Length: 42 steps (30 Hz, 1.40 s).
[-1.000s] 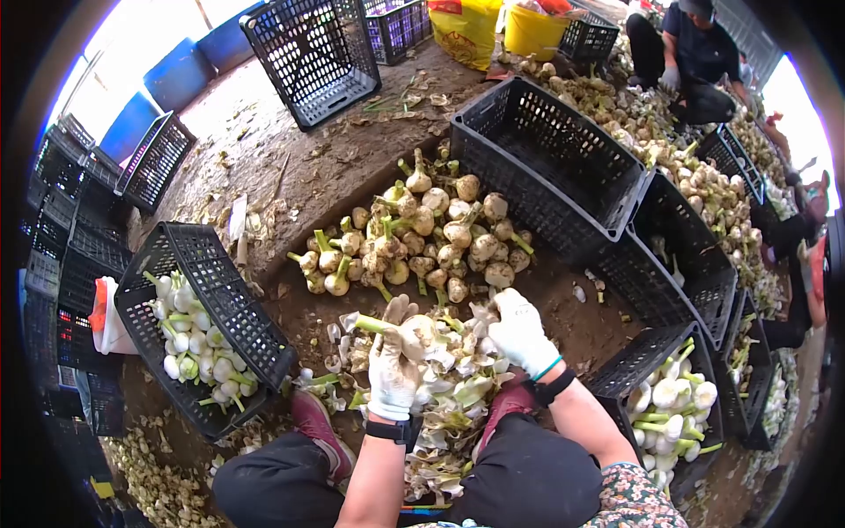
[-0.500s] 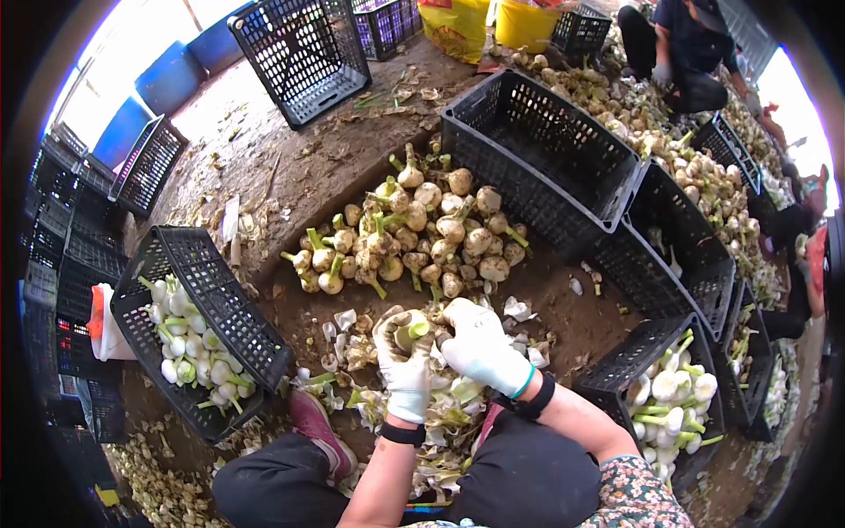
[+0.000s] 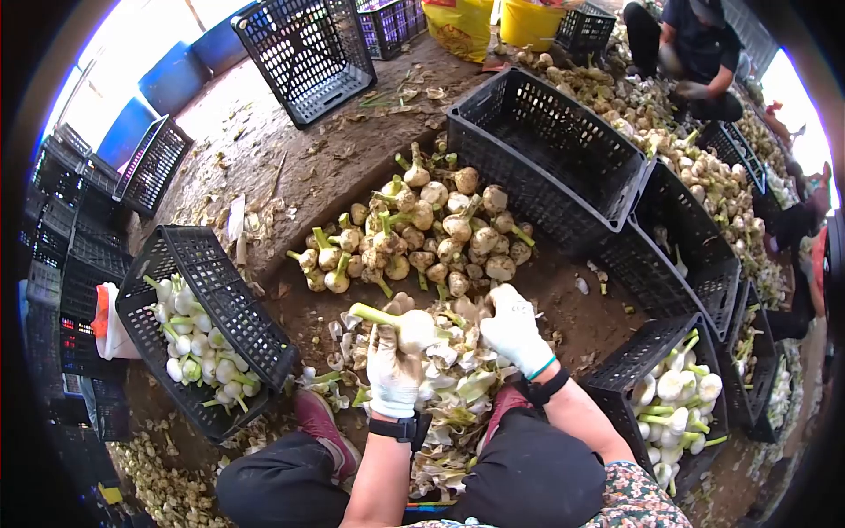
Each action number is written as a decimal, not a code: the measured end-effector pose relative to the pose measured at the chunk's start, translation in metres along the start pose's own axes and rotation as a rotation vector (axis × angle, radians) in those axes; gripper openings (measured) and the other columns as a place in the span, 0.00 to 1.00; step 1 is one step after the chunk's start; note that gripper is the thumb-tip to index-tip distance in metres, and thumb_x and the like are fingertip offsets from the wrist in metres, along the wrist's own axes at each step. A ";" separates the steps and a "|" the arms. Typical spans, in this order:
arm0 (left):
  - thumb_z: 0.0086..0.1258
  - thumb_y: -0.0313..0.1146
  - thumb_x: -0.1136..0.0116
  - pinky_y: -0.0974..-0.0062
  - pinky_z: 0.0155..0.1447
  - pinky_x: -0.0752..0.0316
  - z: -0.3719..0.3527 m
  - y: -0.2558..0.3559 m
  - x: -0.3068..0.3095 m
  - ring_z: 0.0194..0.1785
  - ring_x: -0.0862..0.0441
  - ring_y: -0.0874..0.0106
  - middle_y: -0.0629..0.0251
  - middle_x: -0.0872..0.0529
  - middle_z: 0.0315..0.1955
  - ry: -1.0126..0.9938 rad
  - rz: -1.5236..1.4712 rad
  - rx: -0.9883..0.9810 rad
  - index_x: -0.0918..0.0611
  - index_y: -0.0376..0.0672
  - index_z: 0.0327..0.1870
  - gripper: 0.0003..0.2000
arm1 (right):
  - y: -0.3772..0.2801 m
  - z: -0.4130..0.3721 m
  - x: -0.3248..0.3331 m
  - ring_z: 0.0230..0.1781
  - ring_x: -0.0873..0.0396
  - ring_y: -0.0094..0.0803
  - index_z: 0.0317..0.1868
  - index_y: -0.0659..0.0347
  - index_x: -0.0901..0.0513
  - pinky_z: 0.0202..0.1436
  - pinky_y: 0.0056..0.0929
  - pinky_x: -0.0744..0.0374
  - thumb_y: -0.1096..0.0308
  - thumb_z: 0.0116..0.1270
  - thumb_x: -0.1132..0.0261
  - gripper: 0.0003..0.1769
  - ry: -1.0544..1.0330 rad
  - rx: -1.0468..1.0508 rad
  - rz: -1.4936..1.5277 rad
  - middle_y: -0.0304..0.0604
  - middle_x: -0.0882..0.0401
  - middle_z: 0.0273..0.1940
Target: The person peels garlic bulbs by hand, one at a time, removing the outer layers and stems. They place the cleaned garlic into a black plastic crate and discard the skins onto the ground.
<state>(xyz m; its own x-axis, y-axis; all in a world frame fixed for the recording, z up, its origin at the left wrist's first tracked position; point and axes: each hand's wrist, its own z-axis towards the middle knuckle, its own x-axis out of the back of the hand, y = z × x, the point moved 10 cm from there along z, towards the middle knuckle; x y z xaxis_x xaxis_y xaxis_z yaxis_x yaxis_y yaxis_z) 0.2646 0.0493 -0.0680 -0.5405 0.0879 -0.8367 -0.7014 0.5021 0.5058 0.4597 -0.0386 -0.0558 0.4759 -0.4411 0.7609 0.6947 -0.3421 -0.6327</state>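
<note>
In my gloved left hand (image 3: 393,377) is a peeled white garlic bulb (image 3: 417,333), its green stem pointing left. My gloved right hand (image 3: 512,333) is just right of the bulb, apart from it, fingers curled together; what they hold, if anything, is hidden. Smeared brownish skin (image 3: 465,311) shows between the hands. Beneath them lies a heap of garlic peelings (image 3: 458,387). A pile of unpeeled garlic bulbs (image 3: 422,233) with cut green stems sits just beyond my hands.
Crates with peeled garlic stand at left (image 3: 251,339) and right (image 3: 607,378). A big black crate (image 3: 537,167) is beyond the pile at right. A knife (image 3: 237,220) lies on the ground to the left. Another person (image 3: 700,53) crouches at the upper right beside more garlic.
The bulb has turned in my left hand, its stem now pointing left and its white side showing. My right hand has moved right, away from the bulb.
</note>
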 end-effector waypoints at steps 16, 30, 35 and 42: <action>0.83 0.47 0.61 0.64 0.72 0.36 0.020 -0.012 0.006 0.66 0.27 0.68 0.61 0.23 0.62 -0.028 0.455 0.074 0.31 0.48 0.72 0.23 | 0.048 -0.040 0.075 0.41 0.16 0.35 0.57 0.62 0.23 0.44 0.35 0.16 0.50 0.79 0.50 0.23 0.091 -0.173 1.838 0.44 0.16 0.52; 0.78 0.40 0.46 0.64 0.57 0.24 0.002 -0.057 0.026 0.51 0.19 0.68 0.65 0.18 0.50 0.260 0.392 0.189 0.26 0.49 0.61 0.14 | 0.149 0.066 -0.066 0.58 0.21 0.52 0.63 0.50 0.21 0.61 0.44 0.23 0.69 0.61 0.39 0.27 -0.199 -0.448 -0.101 0.58 0.20 0.57; 0.76 0.40 0.43 0.51 0.62 0.24 -0.002 -0.097 0.044 0.58 0.23 0.59 0.58 0.25 0.59 0.197 0.372 0.348 0.29 0.52 0.64 0.18 | 0.140 0.007 -0.090 0.49 0.19 0.31 0.63 0.61 0.22 0.53 0.31 0.19 0.80 0.65 0.36 0.24 -0.117 -0.395 0.816 0.42 0.17 0.54; 0.60 0.17 0.31 0.68 0.62 0.20 -0.010 -0.084 -0.008 0.58 0.19 0.65 0.56 0.24 0.60 -0.059 0.368 0.179 0.37 0.42 0.72 0.38 | 0.035 -0.049 -0.031 0.58 0.26 0.26 0.64 0.67 0.24 0.61 0.27 0.25 0.67 0.63 0.25 0.31 -0.182 -0.502 1.472 0.41 0.24 0.61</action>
<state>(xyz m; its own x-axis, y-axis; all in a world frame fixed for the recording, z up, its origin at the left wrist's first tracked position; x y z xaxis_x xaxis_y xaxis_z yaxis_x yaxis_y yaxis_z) 0.3235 -0.0019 -0.1019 -0.7091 0.3358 -0.6200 -0.3714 0.5696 0.7332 0.4427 -0.0780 -0.1086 0.6307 -0.5338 -0.5632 -0.6485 0.0360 -0.7604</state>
